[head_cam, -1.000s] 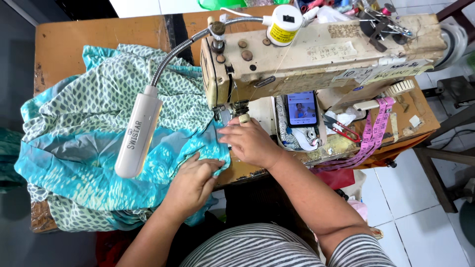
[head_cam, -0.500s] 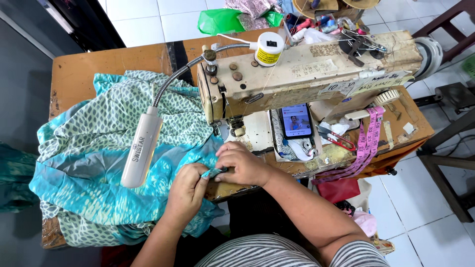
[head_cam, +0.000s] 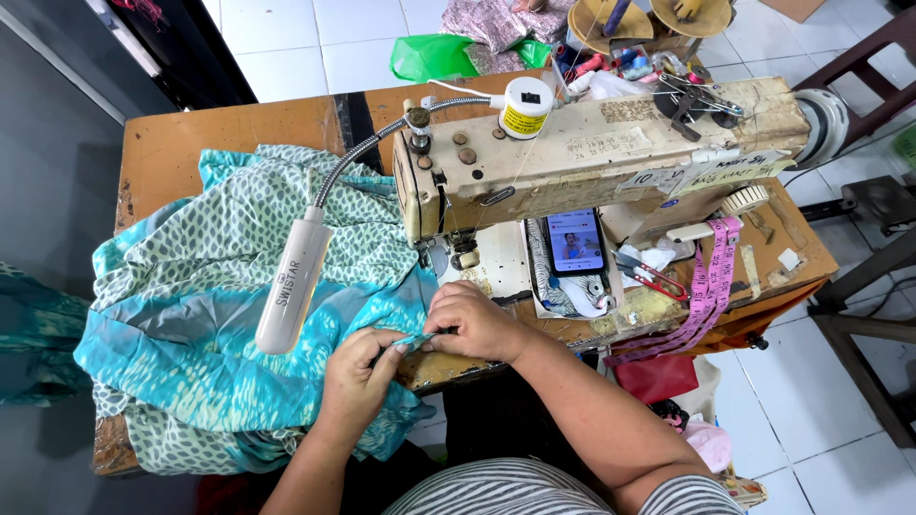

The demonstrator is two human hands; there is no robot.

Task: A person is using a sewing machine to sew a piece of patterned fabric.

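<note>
A turquoise and green patterned cloth [head_cam: 239, 315] is heaped over the left half of a wooden sewing table [head_cam: 181, 133]. My left hand [head_cam: 358, 377] and my right hand [head_cam: 472, 319] meet at the table's front edge, both pinching a small fold of the cloth's edge between their fingertips. Just behind them stands a worn cream sewing machine [head_cam: 592, 157], with its needle area [head_cam: 463, 257] a short way beyond my right hand.
A white gooseneck lamp [head_cam: 291, 286] hangs over the cloth. A phone [head_cam: 574, 241] with a lit screen, red-handled snips [head_cam: 649, 277] and a pink tape measure [head_cam: 701, 296] lie right of the needle. A thread spool [head_cam: 525, 105] sits on the machine. Chairs stand at right.
Both hands have drawn back from under the machine head toward the table's front edge and closed together on the cloth's edge. The view has shifted lower.
</note>
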